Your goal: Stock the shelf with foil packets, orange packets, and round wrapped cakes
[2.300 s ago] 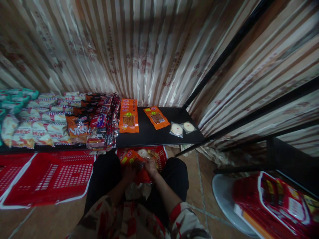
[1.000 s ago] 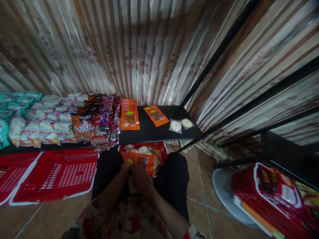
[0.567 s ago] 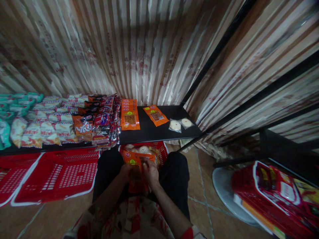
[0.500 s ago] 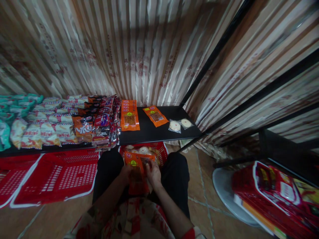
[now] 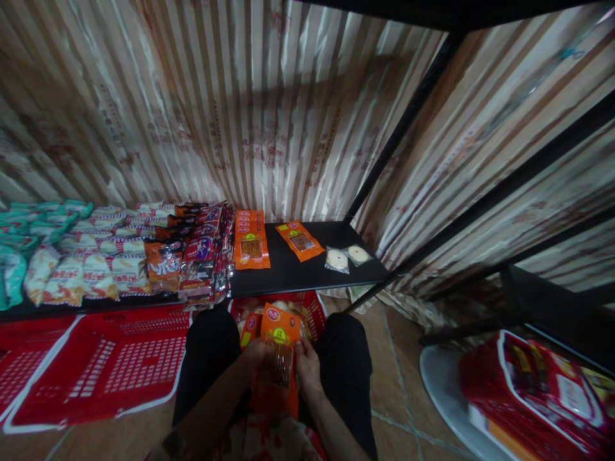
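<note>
Between my knees I hold an orange snack packet [image 5: 281, 333] with a clear window showing brown sticks. My left hand [image 5: 259, 358] is closed on its left side, with a second orange packet [image 5: 250, 328] partly showing behind. My right hand [image 5: 307, 366] grips the right edge, fingers partly hidden. Behind the packets, a red basket [image 5: 318, 312] holds pale round wrapped items. On the black shelf [image 5: 307, 280] in front lie an overlapping row of orange packets [image 5: 252, 246], one tilted orange packet [image 5: 300, 241] and two white round wrapped pieces [image 5: 337, 260].
Left along the shelf stand dark red packets [image 5: 199, 256], a brown-orange bag [image 5: 164, 266], white bags [image 5: 98, 275] and green bags [image 5: 12, 269]. Red baskets [image 5: 120, 365] sit below. A black post [image 5: 408, 128] rises at the shelf's right corner. Another filled red basket [image 5: 490, 390] is at right.
The packets between my hands have shifted; one now stands more upright, its window facing me. My right hand has moved to its right edge. The view has tipped slightly up.
</note>
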### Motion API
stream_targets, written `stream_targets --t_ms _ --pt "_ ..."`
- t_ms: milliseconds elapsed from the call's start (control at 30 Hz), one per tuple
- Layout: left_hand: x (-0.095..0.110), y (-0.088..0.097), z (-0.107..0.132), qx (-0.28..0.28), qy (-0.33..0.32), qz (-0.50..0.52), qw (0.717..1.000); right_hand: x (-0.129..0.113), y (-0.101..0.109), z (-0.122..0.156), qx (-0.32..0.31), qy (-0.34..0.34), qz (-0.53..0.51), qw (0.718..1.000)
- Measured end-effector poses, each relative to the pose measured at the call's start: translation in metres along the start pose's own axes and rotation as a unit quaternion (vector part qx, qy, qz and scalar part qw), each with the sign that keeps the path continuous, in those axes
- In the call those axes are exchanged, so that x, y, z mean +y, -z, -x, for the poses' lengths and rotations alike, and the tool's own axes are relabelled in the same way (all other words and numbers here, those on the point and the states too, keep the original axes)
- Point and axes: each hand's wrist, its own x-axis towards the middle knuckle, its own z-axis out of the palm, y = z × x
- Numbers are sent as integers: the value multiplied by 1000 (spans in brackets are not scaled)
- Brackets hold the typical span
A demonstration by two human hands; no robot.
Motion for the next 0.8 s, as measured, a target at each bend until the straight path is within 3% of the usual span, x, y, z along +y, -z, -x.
stream_targets --t_ms 100,233,300,500,633,800 --pt "5 -3 2 6 -29 -9 1000 -14 3 6 7 -22 -65 998" --pt "15 -1 1 20 -52 -17 998 -32 6 5 12 15 -83 996" --pt "22 2 -2 21 -70 -22 997 -40 5 2 5 28 -76 997" --pt "43 8 -13 108 -122 -76 984 -68 -1 -7 -46 76 -65 994" --pt "61 7 -9 98 -122 -46 987 -78 -9 -8 -96 77 -48 991" --pt "83 3 3 101 -129 -9 986 -86 -18 -11 -71 90 31 993"
